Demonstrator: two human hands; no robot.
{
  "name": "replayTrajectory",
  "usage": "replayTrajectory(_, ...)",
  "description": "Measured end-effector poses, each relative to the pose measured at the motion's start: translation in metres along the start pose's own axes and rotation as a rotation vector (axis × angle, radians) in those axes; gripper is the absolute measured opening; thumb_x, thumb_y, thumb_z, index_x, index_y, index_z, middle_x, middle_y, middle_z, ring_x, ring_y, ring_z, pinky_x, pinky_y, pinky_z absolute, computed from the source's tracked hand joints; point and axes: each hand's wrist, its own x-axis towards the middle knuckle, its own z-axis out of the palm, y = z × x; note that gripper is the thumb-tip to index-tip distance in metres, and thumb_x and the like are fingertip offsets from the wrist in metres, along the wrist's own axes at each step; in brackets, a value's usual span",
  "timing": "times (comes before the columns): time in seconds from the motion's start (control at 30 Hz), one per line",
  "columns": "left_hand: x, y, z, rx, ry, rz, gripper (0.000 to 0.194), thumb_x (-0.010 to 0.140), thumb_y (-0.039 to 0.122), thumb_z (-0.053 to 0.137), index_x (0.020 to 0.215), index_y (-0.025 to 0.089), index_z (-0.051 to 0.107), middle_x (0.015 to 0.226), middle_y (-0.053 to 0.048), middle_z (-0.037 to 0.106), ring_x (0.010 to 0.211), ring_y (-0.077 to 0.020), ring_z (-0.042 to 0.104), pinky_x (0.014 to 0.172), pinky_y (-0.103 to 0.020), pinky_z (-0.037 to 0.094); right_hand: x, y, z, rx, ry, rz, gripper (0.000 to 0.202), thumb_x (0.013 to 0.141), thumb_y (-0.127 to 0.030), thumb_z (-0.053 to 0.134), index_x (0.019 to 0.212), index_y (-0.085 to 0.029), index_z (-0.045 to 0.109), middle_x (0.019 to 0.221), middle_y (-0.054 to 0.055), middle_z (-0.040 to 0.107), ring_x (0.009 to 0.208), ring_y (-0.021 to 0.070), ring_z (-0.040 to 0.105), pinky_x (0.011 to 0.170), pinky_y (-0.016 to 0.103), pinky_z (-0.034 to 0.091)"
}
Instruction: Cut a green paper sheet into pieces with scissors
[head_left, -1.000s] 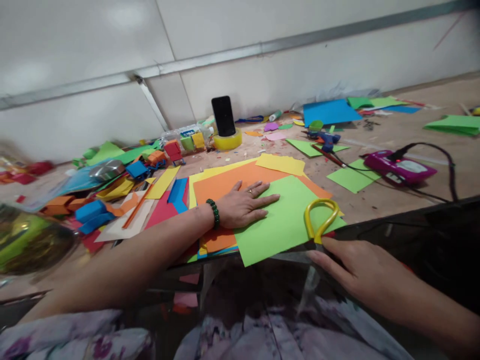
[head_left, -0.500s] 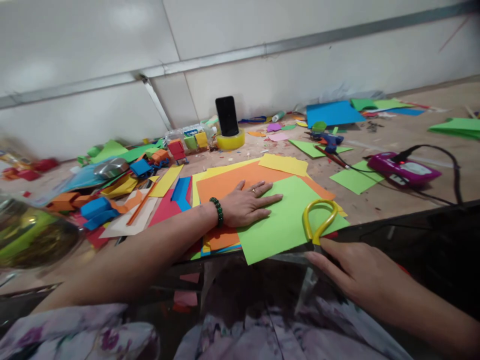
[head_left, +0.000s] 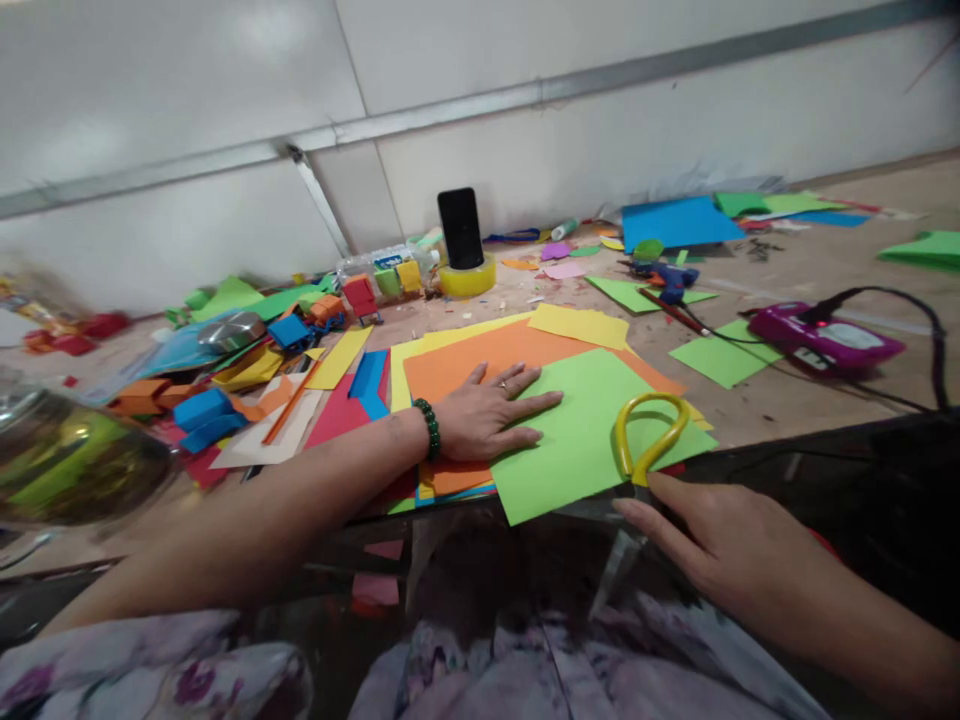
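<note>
Now my left hand (head_left: 491, 415) lies spread flat on the smooth square lime-green paper sheet (head_left: 592, 430); my right hand (head_left: 712, 545), fingers loosely extended, touches the yellow looped plastic scissors (head_left: 651, 440).

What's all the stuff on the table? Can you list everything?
green sheet: one, under the left hand, on top of the stack
orange sheet: one, beneath the green sheet
yellow sheets: a few, in the stack
scissors: one, yellow handle, on the green sheet
phone: one, black, upright in a yellow tape roll
glue gun: one, blue, far right
device: one, purple, right, with cable
paper scraps: many, mixed colours, left
left hand: flat, green bead bracelet
right hand: fingertips at the scissors
</note>
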Motion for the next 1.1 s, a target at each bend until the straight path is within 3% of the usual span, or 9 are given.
replayTrajectory(0.17,0.008,0.002,0.000,0.009,0.010,0.023,0.063,0.096,0.059,0.027,0.152,0.033,0.020,0.162,-0.015,0.007,0.150,-0.0315,0.006,0.110,-0.069,0.005,0.001,-0.008,-0.002,-0.036,-0.035,0.045,0.046,0.094,-0.057,0.029,0.077,-0.024,0.057,0.066,0.006,0.068,0.064,0.0283,0.067,0.055,0.032,0.032)
replayTrajectory(0.53,0.008,0.001,0.001,0.003,0.011,0.023,0.063,0.096,0.059,0.027,0.153,0.033,0.019,0.162,-0.016,0.008,0.150,-0.0319,0.005,0.110,-0.070,0.005,0.000,-0.003,0.000,-0.026,-0.047,0.015,0.047,0.095,-0.056,0.031,0.077,-0.023,0.060,0.066,0.006,0.069,0.063,0.0268,0.067,0.055,0.031,0.032)
replayTrajectory(1.1,0.007,0.002,0.000,-0.014,0.015,0.017,0.063,0.096,0.059,0.028,0.152,0.032,0.020,0.162,-0.014,0.007,0.150,-0.0318,0.005,0.110,-0.069,0.003,-0.006,-0.024,-0.001,0.014,-0.116,-0.023,0.045,0.096,-0.052,0.030,0.078,-0.022,0.058,0.069,0.007,0.069,0.065,0.0261,0.067,0.056,0.032,0.033)
